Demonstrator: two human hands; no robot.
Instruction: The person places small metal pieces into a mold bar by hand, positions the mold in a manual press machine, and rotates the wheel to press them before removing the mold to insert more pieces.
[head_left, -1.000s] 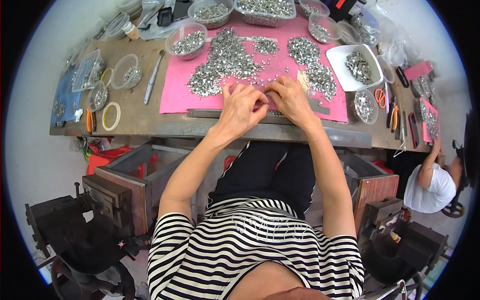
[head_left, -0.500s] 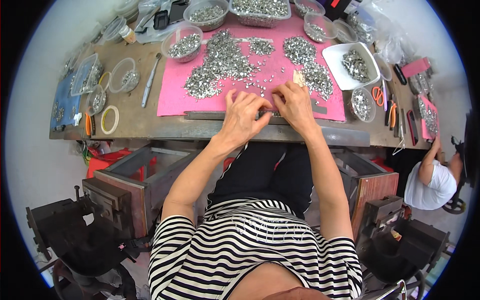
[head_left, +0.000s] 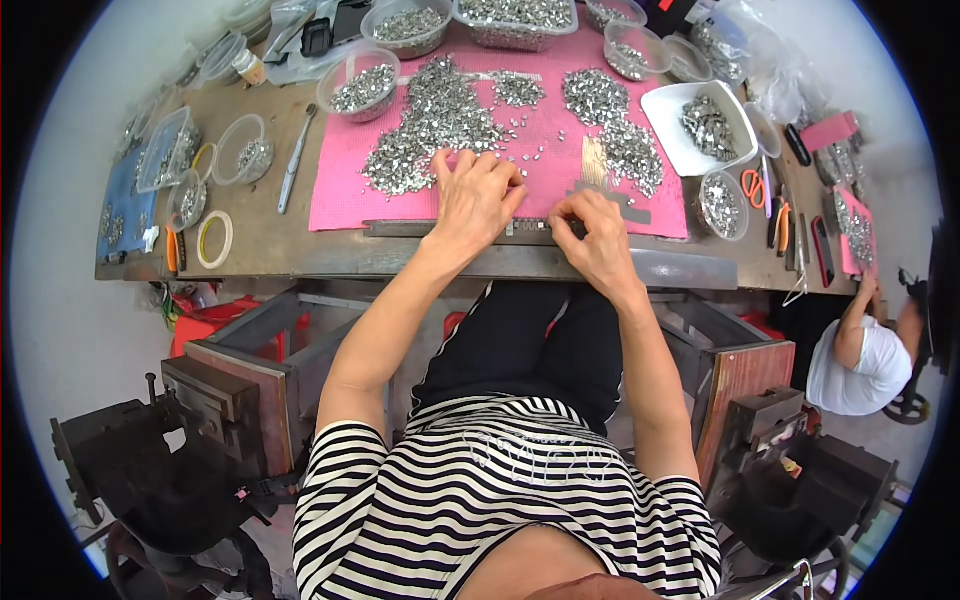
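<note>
A narrow dark metal bar (head_left: 400, 229) lies along the table's front edge, with a short row of small silvery metal pieces (head_left: 527, 226) on it between my hands. My left hand (head_left: 472, 200) is raised over the near edge of the large pile of metal pieces (head_left: 440, 125). Its fingers are bent and apart, and I make out nothing in them. Against the bar, at the right end of the row, my right hand (head_left: 597, 228) is closed, thumb and forefinger together; whatever they pinch is hidden. A flat grey metal strip (head_left: 632, 212) rests just beyond it.
Pink matting (head_left: 340, 200) covers the middle of the table. Around it stand clear tubs of metal pieces (head_left: 365, 92) and a white tray (head_left: 660, 105). Orange scissors (head_left: 754, 188) and pliers (head_left: 783, 228) lie right, a tape roll (head_left: 215, 240) left. Another person (head_left: 860, 360) works at far right.
My left hand has moved away from the bar, up and left to the pile. My right hand has shifted slightly right and nearer along the bar, uncovering the row of pieces.
</note>
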